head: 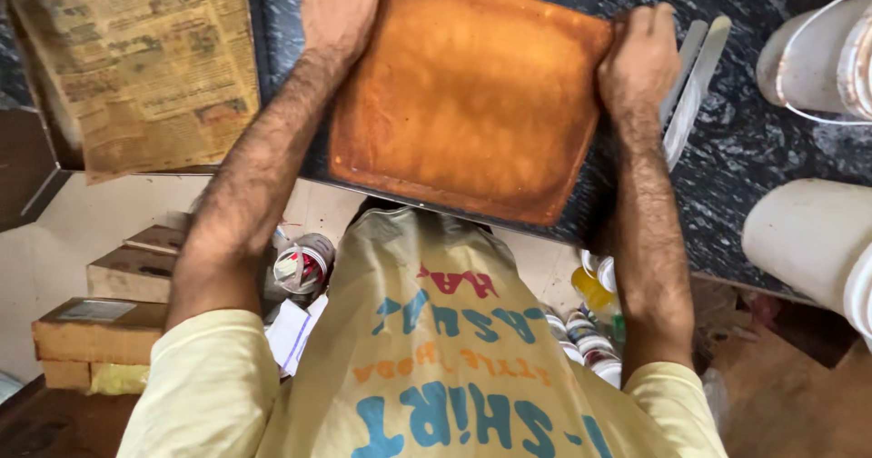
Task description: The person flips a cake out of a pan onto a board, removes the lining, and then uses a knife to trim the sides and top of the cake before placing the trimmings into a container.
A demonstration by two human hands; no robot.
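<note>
Sponge slab [468, 94] on dark surface [754, 149], grasped at opposite edges: left hand [338, 8], right hand [640, 58] (soft, likely crumbly; best supported from beneath both grips).

Left hand [339, 8], right hand [639, 58] outstretched

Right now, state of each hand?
Left hand: fingers closed on the far left edge of the brown cake slab.
Right hand: closed on the slab's right edge.
</note>
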